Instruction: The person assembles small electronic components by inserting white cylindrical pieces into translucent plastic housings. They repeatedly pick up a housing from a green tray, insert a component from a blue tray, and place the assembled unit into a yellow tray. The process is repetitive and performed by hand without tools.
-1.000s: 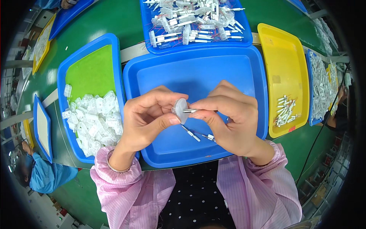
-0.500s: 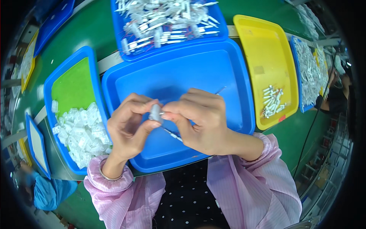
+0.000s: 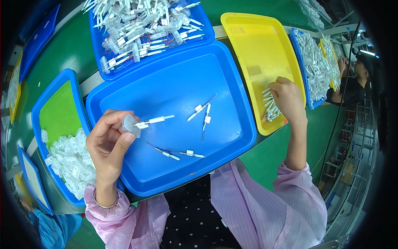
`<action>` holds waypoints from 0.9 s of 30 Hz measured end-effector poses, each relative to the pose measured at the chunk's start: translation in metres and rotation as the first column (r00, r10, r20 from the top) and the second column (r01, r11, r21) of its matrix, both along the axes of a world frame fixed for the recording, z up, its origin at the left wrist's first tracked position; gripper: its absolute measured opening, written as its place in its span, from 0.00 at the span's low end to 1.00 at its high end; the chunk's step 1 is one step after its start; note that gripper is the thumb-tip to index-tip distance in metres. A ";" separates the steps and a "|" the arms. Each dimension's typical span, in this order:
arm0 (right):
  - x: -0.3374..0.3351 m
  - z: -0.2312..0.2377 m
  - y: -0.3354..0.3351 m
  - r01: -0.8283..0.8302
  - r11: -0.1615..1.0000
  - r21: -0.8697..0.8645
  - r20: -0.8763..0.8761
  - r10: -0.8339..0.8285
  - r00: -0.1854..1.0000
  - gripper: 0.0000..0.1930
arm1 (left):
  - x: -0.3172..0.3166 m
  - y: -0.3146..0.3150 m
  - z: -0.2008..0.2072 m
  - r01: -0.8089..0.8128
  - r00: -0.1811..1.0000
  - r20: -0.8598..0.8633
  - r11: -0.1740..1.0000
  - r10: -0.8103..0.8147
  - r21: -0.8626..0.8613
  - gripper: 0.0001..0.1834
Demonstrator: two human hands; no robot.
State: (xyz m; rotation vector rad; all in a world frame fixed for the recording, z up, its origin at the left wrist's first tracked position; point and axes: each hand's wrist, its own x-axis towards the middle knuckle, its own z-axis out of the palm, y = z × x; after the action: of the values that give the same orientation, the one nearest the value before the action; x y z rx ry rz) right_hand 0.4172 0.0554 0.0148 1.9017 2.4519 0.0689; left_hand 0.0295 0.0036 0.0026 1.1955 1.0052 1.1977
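Note:
My left hand (image 3: 107, 143) is closed on a translucent plastic housing (image 3: 130, 125), pinched between thumb and fingers over the left of the large blue tray (image 3: 174, 93). A thin white stick-shaped part (image 3: 155, 120) juts out of the housing to the right. My right hand (image 3: 287, 99) reaches into the yellow tray (image 3: 259, 45), fingers curled together at a small pile of white stick parts (image 3: 270, 110). Whatever its fingertips hold is hidden. Several white parts with thin wires (image 3: 206, 119) lie loose in the blue tray.
Left stands a blue-rimmed tray with a green bottom (image 3: 62, 103), partly filled with clear housings (image 3: 72, 164). Behind, another blue tray (image 3: 209, 31) is heaped with wired white pieces. At right, a blue tray of clear parts (image 3: 309, 62) sits near another person (image 3: 352, 89).
My right hand has left the housing and moved right into the yellow tray. The left hand still grips the housing, now further left, and loose wired parts show in the blue tray.

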 end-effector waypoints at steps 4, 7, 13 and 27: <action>0.010 -0.009 0.014 -0.173 0.985 -0.017 0.024 0.173 0.985 0.04 | -0.001 0.001 -0.004 -0.001 1.000 0.020 1.000 0.002 -0.007 0.15; -0.006 -0.004 0.022 -0.173 0.984 0.037 -0.176 0.177 0.968 0.06 | 0.003 0.000 0.001 -0.016 0.994 0.102 0.993 0.028 -0.114 0.15; -0.114 0.015 0.000 -0.220 0.971 0.093 -0.976 0.133 0.175 0.07 | 0.002 0.004 -0.010 0.106 0.881 0.473 0.986 -0.033 -0.128 0.17; -0.192 0.010 -0.025 -0.400 0.883 -0.247 -0.828 -0.407 -0.387 0.08 | -0.001 -0.001 -0.010 0.184 0.783 0.617 0.976 -0.075 -0.116 0.18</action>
State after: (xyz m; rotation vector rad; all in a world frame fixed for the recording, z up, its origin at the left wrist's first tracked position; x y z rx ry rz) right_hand 0.2254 0.0304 0.0245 1.5552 1.9939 -3.3386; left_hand 0.0286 0.0027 -0.0078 0.6478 0.5055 1.2416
